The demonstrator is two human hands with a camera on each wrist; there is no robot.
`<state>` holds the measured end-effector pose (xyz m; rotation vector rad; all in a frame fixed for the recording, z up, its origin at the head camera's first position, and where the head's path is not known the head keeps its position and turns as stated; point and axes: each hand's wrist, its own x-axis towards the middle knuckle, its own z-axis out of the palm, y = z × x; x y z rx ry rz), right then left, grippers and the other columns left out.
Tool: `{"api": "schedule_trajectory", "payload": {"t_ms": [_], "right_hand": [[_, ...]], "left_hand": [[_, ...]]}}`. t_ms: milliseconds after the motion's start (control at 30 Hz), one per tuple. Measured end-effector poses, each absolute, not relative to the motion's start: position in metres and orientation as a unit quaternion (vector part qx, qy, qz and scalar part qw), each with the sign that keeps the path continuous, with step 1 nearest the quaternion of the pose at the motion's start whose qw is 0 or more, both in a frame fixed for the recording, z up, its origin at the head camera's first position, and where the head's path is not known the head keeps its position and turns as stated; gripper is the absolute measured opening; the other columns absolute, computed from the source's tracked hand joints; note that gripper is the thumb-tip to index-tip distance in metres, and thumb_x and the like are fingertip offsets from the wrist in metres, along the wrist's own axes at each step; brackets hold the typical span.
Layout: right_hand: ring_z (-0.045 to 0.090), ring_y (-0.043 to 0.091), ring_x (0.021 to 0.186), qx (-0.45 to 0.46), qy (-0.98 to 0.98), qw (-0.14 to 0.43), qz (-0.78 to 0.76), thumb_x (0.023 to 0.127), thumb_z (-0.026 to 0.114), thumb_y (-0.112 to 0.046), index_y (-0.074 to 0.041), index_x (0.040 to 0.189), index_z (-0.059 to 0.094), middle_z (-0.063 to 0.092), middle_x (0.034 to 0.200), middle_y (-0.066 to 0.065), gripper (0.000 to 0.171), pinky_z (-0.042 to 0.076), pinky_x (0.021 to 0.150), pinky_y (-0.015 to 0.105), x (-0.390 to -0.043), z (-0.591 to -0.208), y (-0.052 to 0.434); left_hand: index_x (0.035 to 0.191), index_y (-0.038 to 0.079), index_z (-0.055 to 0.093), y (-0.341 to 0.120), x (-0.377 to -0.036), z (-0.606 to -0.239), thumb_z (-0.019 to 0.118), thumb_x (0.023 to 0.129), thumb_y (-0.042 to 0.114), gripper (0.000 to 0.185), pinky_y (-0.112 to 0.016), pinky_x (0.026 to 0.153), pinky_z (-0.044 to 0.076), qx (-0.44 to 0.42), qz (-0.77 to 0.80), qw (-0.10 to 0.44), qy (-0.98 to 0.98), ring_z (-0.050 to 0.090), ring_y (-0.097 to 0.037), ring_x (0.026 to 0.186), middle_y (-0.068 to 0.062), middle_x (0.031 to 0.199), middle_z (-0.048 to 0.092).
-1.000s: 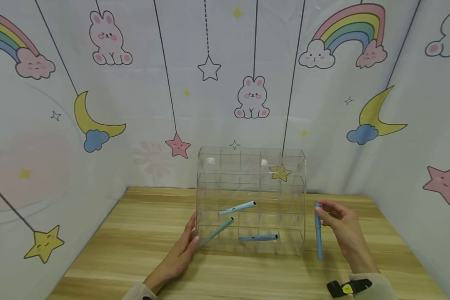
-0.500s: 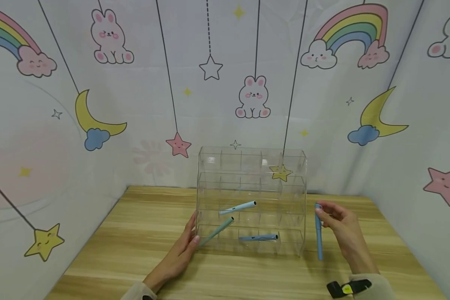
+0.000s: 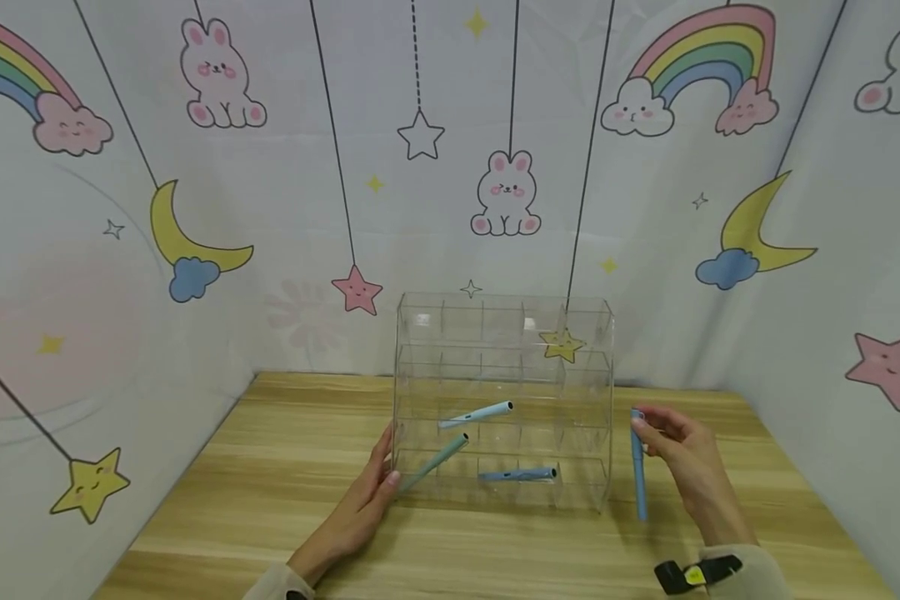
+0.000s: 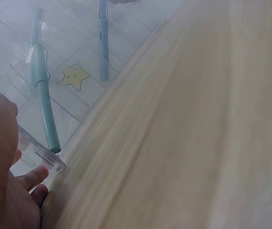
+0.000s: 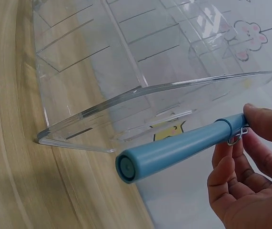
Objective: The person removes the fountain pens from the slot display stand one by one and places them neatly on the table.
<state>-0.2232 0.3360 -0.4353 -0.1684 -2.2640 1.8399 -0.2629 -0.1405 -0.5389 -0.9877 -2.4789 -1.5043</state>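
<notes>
**Hidden, cropped and blurred**

Left wrist view: soft and hazy over the clear organizer (image 4: 40,160); left hand (image 4: 5,191) cut off at the lower left corner, only thumb and part of the palm shown. Top of the blue pen (image 4: 102,38) lost at the upper edge.

Right wrist view: right hand (image 5: 250,176) cropped at the right and bottom edges; clip end of the held pen (image 5: 183,148) covered by fingers (image 5: 264,121).

Head view: both forearms cut at the bottom edge. Compartment walls hard to tell apart through clear plastic.

We see two bare hands, cream knitted sleeve cuffs (image 3: 750,575) at both wrists — the right one carrying a black strap with a yellow tag (image 3: 696,575).
</notes>
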Motion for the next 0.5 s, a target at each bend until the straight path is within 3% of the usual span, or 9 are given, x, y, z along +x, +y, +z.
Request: {"api": "schedule_trajectory", "payload": {"t_ms": [133, 500], "right_hand": [[0.064, 0.001, 0.089, -0.058, -0.77, 0.108, 0.626, 0.103, 0.075, -0.024, -0.007, 0.133, 0.072, 0.071, 0.099, -0.024, 0.034, 0.055, 0.076, 0.021, -0.2243, -0.4359, 0.3366], [0.064, 0.001, 0.085, -0.069, -0.77, 0.099, 0.626, 0.103, 0.075, -0.019, -0.013, 0.126, 0.075, 0.07, 0.093, -0.021, 0.023, 0.054, 0.074, 0.022, -0.228, -0.4446, 0.3414]], "left_hand": [[0.175, 0.025, -0.005, -0.1405, -0.2636, -0.5387, 0.037, 0.117, 0.014, 0.072, -0.029, 0.117, 0.042, -0.324, -0.492, 0.041, -0.807, 0.045, -0.054, 0.151, -0.025, 0.179, 0.016], [0.174, 0.027, -0.006, -0.1406, -0.2642, -0.5403, 0.036, 0.117, 0.012, 0.073, -0.027, 0.117, 0.041, -0.321, -0.493, 0.035, -0.808, 0.044, -0.055, 0.151, -0.025, 0.18, 0.013]]}}
